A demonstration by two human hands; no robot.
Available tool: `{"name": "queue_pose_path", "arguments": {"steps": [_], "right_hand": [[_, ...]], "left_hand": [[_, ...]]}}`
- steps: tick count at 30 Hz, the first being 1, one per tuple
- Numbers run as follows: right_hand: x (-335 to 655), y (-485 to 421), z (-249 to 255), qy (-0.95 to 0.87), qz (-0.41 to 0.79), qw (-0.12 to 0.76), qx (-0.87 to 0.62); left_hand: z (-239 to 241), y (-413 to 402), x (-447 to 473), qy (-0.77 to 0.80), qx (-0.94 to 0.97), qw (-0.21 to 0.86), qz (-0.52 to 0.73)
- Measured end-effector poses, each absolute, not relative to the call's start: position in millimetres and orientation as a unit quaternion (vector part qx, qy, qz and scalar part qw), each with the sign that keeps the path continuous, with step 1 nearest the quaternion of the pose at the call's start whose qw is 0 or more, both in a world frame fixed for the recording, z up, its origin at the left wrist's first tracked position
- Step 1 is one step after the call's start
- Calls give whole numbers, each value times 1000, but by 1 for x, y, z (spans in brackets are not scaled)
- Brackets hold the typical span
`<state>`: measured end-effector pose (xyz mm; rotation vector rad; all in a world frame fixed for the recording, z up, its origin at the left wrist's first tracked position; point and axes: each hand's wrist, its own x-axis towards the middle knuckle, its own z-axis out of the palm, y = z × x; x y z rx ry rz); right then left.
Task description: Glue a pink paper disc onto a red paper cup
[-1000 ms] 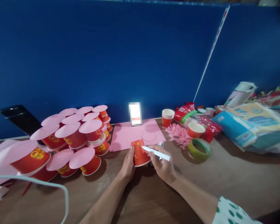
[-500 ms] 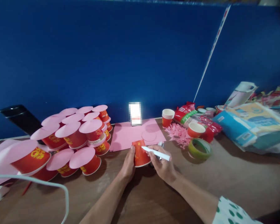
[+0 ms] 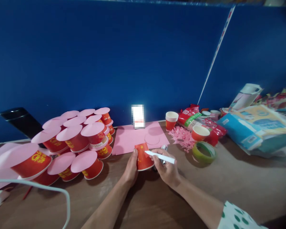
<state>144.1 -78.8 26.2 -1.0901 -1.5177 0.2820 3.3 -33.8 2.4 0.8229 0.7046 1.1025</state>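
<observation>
A red paper cup (image 3: 143,156) stands upside down on the brown table (image 3: 228,187), just in front of a pink paper sheet (image 3: 135,136). My left hand (image 3: 130,169) grips the cup's left side. My right hand (image 3: 166,168) is closed on a white pen (image 3: 160,156), whose tip touches the cup's side. A cut pink paper circle (image 3: 152,138) lies on the sheet behind the cup.
Several upside-down red cups with pink paper discs (image 3: 73,143) are piled at the left. To the right are a green tape roll (image 3: 204,152), pink paper scraps (image 3: 181,135), stacked cups (image 3: 171,120), an open cup (image 3: 200,132), red packaging (image 3: 200,122) and printed bags (image 3: 257,130). A blue wall stands behind.
</observation>
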Motion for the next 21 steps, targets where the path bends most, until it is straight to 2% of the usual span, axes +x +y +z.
{"name": "queue_pose_path", "arguments": {"steps": [21], "right_hand": [[145,-79,27,-655,113,582,-469]], "left_hand": [[7,-35,4,324,364,721,492]]}}
